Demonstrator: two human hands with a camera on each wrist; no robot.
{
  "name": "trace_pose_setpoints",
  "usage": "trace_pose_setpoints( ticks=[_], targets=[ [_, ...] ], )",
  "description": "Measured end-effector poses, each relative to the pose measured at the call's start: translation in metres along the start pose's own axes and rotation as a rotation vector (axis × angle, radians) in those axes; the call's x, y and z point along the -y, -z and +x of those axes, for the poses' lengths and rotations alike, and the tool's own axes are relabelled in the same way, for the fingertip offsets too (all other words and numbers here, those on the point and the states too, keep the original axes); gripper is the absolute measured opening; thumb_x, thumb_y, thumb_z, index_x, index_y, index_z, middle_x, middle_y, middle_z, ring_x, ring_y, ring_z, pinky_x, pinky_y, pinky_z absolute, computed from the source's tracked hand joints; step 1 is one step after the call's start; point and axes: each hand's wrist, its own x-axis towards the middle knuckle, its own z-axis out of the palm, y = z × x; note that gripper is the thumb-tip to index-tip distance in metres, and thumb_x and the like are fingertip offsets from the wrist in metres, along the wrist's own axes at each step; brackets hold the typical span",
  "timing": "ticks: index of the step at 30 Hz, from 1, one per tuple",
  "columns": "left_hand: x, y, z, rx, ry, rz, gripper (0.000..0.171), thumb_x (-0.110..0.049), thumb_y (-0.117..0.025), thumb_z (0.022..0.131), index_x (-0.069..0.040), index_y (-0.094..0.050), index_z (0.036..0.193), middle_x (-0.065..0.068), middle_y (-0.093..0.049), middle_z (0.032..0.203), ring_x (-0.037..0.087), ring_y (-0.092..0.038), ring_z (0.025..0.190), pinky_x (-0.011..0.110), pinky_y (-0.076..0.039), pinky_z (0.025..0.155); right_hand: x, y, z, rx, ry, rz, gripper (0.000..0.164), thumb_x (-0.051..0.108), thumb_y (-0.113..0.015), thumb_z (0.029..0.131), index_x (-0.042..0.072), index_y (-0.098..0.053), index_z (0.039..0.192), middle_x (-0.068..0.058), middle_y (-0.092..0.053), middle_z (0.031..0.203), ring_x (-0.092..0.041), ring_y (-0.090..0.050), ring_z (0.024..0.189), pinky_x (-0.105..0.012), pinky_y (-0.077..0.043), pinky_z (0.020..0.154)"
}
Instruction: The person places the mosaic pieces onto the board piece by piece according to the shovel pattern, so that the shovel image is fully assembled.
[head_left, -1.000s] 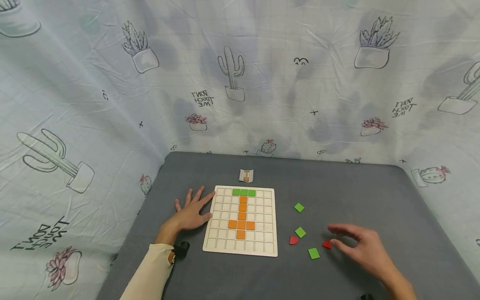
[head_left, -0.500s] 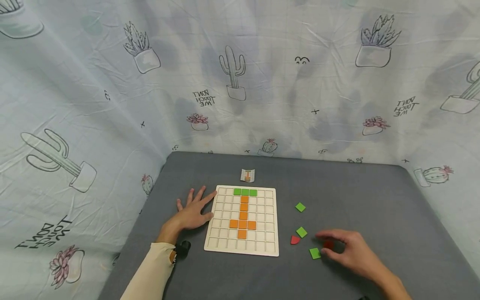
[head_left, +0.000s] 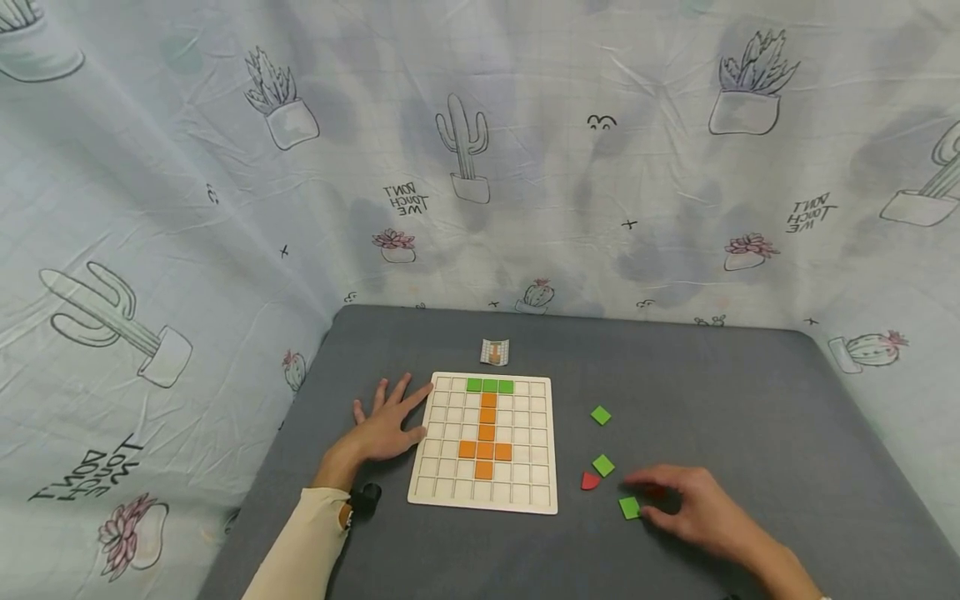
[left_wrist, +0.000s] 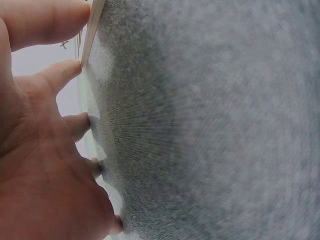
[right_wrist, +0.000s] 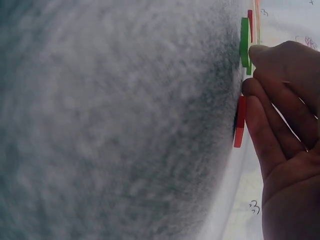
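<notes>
To the board's right, the lowest green tile lies between it and the nearer right hand, whose grip looks spread, thumb just beside the tile, while the left hand rests against the board's left edge.

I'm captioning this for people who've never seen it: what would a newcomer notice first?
Probably the orange tiles, forming a cross on the pale grid board, with three green tiles along its far edge. Then the spread left hand at the board's left edge, and the right hand low by loose green pieces and red pieces. Behind hangs a cactus-print cloth.
</notes>
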Motion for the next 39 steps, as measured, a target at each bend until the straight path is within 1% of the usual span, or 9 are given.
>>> trace_pose_setpoints(
  ticks=[5, 8, 15, 17, 22, 28, 31, 35, 39],
  targets=[
    [-0.006, 0.003, -0.003, 0.019, 0.019, 0.033, 0.075, -0.029, -0.066, 0.107, -0.025, -0.034, 0.175, 0.020, -0.010, 0.184, 0.058, 0.007, 0.167, 0.093, 0.010, 0.115, -0.001, -0.002, 0.001, 0.004, 0.047, 0.004, 0.058, -0.010, -0.095, 0.069, 0.017, -0.082, 0.119, 0.006, -0.083, 0.110, -0.006, -0.075, 0.093, -0.009, -0.053, 0.084],
    [-0.005, 0.002, -0.002, 0.008, 0.006, 0.015, 0.076, -0.028, -0.067, 0.105, -0.025, -0.035, 0.174, 0.022, -0.011, 0.184, 0.060, 0.007, 0.166, 0.093, 0.011, 0.114, 0.000, -0.002, 0.001, 0.011, 0.063, 0.001, 0.058, -0.009, -0.095, 0.070, 0.018, -0.082, 0.119, 0.006, -0.083, 0.110, -0.005, -0.075, 0.093, -0.008, -0.053, 0.084],
    [0.008, -0.006, 0.000, -0.045, -0.046, -0.037, 0.076, -0.035, -0.069, 0.103, -0.037, -0.038, 0.172, 0.019, -0.014, 0.184, 0.062, 0.007, 0.165, 0.095, 0.017, 0.109, 0.000, -0.002, 0.000, 0.052, 0.062, -0.003, 0.057, -0.007, -0.095, 0.071, 0.018, -0.081, 0.121, 0.007, -0.082, 0.110, -0.005, -0.074, 0.093, -0.010, -0.053, 0.082],
    [0.007, -0.005, 0.000, -0.042, -0.039, -0.039, 0.076, -0.035, -0.070, 0.103, -0.037, -0.038, 0.172, 0.019, -0.014, 0.184, 0.061, 0.007, 0.165, 0.094, 0.018, 0.110, 0.000, -0.002, 0.000, 0.057, 0.066, -0.011, 0.057, -0.007, -0.095, 0.072, 0.019, -0.081, 0.121, 0.007, -0.082, 0.109, -0.005, -0.074, 0.093, -0.010, -0.053, 0.082],
    [-0.002, 0.000, -0.004, -0.019, -0.012, -0.047, 0.076, -0.029, -0.070, 0.102, -0.029, -0.039, 0.172, 0.022, -0.014, 0.183, 0.061, 0.007, 0.165, 0.092, 0.018, 0.113, 0.000, -0.003, 0.001, 0.054, 0.088, -0.009, 0.056, -0.008, -0.095, 0.072, 0.019, -0.080, 0.120, 0.007, -0.081, 0.108, -0.005, -0.074, 0.093, -0.009, -0.053, 0.081],
    [-0.007, 0.002, -0.003, -0.001, 0.023, 0.026, 0.074, -0.027, -0.066, 0.105, -0.024, -0.036, 0.173, 0.022, -0.012, 0.183, 0.059, 0.006, 0.166, 0.093, 0.011, 0.114, -0.001, -0.004, 0.002, 0.034, 0.096, -0.006, 0.054, -0.008, -0.094, 0.073, 0.019, -0.081, 0.117, 0.008, -0.081, 0.107, -0.006, -0.075, 0.092, -0.009, -0.054, 0.083],
    [-0.007, 0.002, -0.003, 0.005, 0.032, 0.038, 0.074, -0.028, -0.066, 0.106, -0.024, -0.036, 0.174, 0.021, -0.013, 0.184, 0.058, 0.006, 0.167, 0.093, 0.009, 0.115, 0.000, -0.005, 0.002, 0.026, 0.105, -0.014, 0.056, -0.009, -0.095, 0.071, 0.018, -0.081, 0.117, 0.008, -0.082, 0.107, -0.006, -0.076, 0.094, -0.007, -0.053, 0.087],
    [0.002, -0.004, 0.000, -0.019, 0.001, 0.003, 0.075, -0.028, -0.067, 0.105, -0.025, -0.037, 0.173, 0.022, -0.013, 0.183, 0.060, 0.006, 0.166, 0.093, 0.012, 0.113, 0.002, -0.004, 0.002, 0.037, 0.098, -0.007, 0.059, -0.010, -0.094, 0.070, 0.018, -0.081, 0.120, 0.008, -0.082, 0.109, -0.007, -0.076, 0.097, -0.005, -0.051, 0.091],
    [0.017, -0.013, 0.007, -0.045, -0.026, 0.000, 0.075, -0.032, -0.066, 0.105, -0.028, -0.035, 0.174, 0.020, -0.012, 0.184, 0.057, 0.008, 0.167, 0.092, 0.015, 0.113, 0.001, -0.004, 0.001, 0.060, 0.067, 0.013, 0.059, -0.011, -0.092, 0.073, 0.020, -0.081, 0.121, 0.008, -0.082, 0.111, -0.006, -0.076, 0.098, -0.006, -0.052, 0.089]
  ],
)
